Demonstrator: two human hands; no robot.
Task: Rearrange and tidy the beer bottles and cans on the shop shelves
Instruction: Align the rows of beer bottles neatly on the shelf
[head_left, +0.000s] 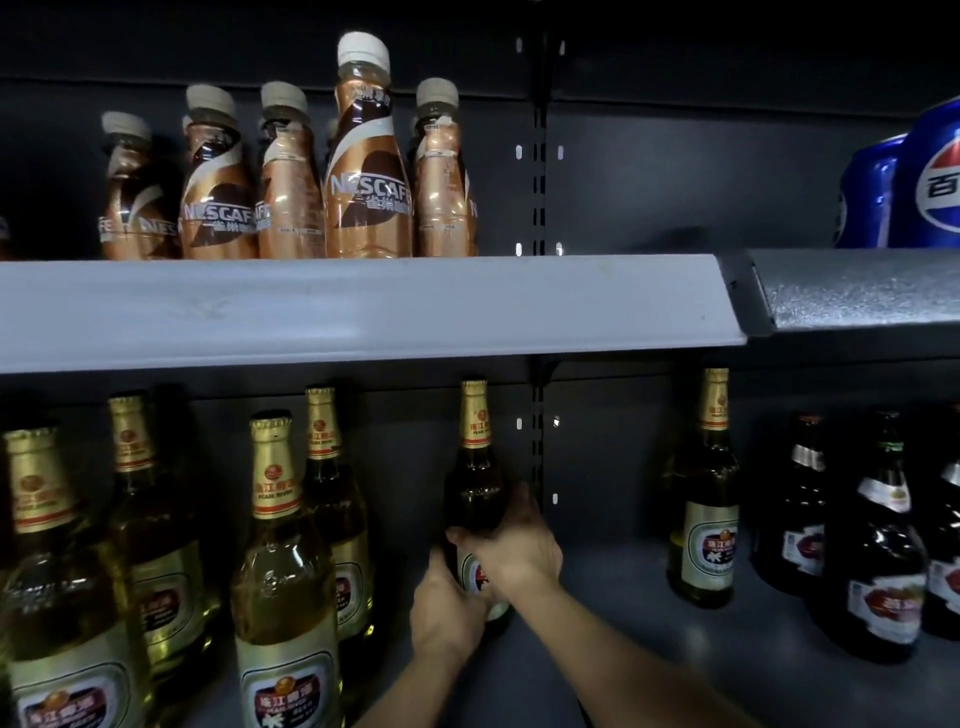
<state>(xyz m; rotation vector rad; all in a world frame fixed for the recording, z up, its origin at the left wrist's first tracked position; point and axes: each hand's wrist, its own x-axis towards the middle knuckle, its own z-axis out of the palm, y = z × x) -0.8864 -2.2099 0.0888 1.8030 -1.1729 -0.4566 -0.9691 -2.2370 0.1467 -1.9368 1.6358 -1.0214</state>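
Both hands, left hand (448, 605) low and right hand (511, 545) higher, grip 1 Pearl River beer bottle (475, 483) mid-shelf; heavy, slick, breakable glass I'd guess, so hold the body.

The label and base of the gold-capped brown glass beer bottle (475, 488) are mostly covered by the left hand (451, 608) and right hand (511, 548) — its foot on the dark grey lower shelf (623, 623) cannot be seen. The blue Pepsi cans (914, 182) are cut by the right edge. The dark brown bottles with red labels (872, 545) are too dim to read — their print is illegible.
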